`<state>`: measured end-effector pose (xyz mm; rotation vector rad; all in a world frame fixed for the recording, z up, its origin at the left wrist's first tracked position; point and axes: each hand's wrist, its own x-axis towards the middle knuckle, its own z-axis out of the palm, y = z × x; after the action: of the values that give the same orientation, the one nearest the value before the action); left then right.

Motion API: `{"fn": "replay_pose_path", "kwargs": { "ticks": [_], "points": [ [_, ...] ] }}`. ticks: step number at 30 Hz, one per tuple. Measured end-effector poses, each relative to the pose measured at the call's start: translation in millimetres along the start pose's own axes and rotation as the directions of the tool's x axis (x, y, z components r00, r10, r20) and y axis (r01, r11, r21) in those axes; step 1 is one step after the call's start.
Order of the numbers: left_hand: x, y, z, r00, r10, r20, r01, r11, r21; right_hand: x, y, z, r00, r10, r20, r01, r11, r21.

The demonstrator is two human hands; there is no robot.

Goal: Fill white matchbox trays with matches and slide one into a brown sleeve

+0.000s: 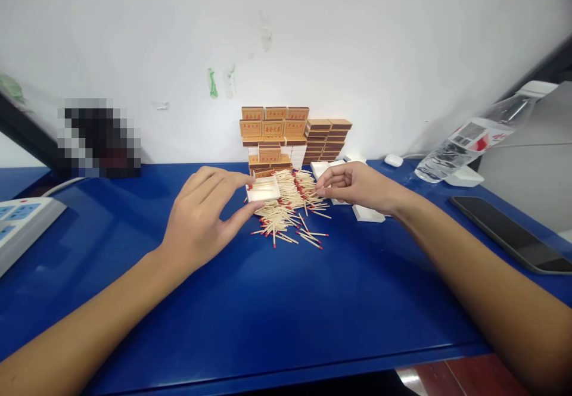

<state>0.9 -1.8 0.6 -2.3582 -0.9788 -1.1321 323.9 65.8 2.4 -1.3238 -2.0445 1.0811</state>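
A small white matchbox tray (pixel 269 193) with a few matches in it is gripped at its left end between the thumb and fingers of my left hand (pixel 203 217). It is held over the left part of a loose heap of red-tipped matches (pixel 286 196) on the blue table. At the heap's right edge is my right hand (pixel 346 183), with thumb and fingertips drawn together among the match heads. What these fingertips hold, if anything, is too small to make out. Behind the heap stand stacked matchboxes (pixel 273 128) with orange labels and brown sides.
More white trays (pixel 369 214) lie beside and partly behind my right hand. A clear bottle (pixel 473 137), a white earbud case (pixel 393 160) and a black phone (pixel 513 232) are on the right. A white power strip (pixel 31 229) sits at the left. The wall rises behind the boxes.
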Motion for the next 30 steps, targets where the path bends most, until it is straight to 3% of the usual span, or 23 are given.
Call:
{"fn": "replay_pose_path", "kwargs": {
  "ticks": [6, 12, 14, 24, 30],
  "points": [
    [0, 0, -0.5, 1.0, 0.021, -0.015, -0.021, 1.0, 0.008, 0, 5, -7, 0.991, -0.119, -0.055, 0.091, 0.927, -0.365],
    [0, 0, -0.1, 1.0, 0.022, -0.008, -0.022, 1.0, 0.016, -10, -6, -5, 0.98, -0.1, 0.171, 0.17, 0.868, -0.466],
    [0, 0, 0.0, 1.0, 0.026, -0.008, -0.025, 1.0, 0.018, -9, -4, -3, 0.973, -0.13, 0.19, 0.21, 0.84, -0.501],
    [1, 1, 0.5, 1.0, 0.012, -0.013, -0.012, 1.0, 0.02, -2, 0, 9, 0.961, -0.267, 0.069, 0.262, 0.805, -0.531],
    [1, 1, -0.1, 1.0, 0.014, -0.012, -0.014, 1.0, 0.019, -9, -14, 27, 0.975, -0.222, -0.003, 0.191, 0.845, -0.5]
  ]
}}
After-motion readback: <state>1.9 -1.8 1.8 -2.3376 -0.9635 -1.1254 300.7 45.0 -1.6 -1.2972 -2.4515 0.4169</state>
